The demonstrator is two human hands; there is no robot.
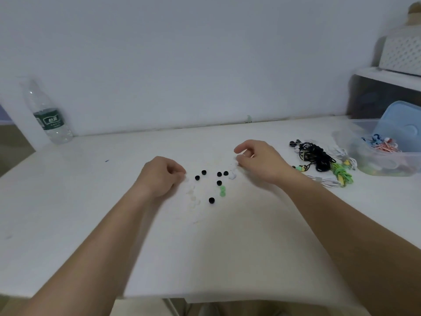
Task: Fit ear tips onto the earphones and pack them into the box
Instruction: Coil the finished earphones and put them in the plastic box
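- We log the left hand [163, 175] at centre frame, back up, fingers curled with the tips down at the table [91, 224]. We cannot tell whether they pinch anything.
- The right hand [259, 160] sits right of centre. Its fingers are curled and the index is arched above the thumb with a narrow gap between. We cannot tell whether it holds a tip, as the frame is too soft there.
- We count six black tips [211, 200] scattered on the table between the two hands. Five lie in a loose group, and the sixth lies apart, lower in the frame.
- Two green tips [222, 191] touch each other, just below the black group.
- The clear tips [192, 197] form a faint cluster just below and right of the left hand. A white tip [232, 176] lies beside the right hand.
- The earphones [319, 157] lie in a tangle of black, green and white cables on the table, right of the right hand and outside the box.
- The clear box [364, 164] is at the right edge, just beside the tangle. We see pink and blue cables inside it and a blue lid [401, 131] propped at its far side.
- The bottle [49, 115] stands upright at upper left, against the wall.
- A white basket [403, 53] sits on a shelf at upper right.
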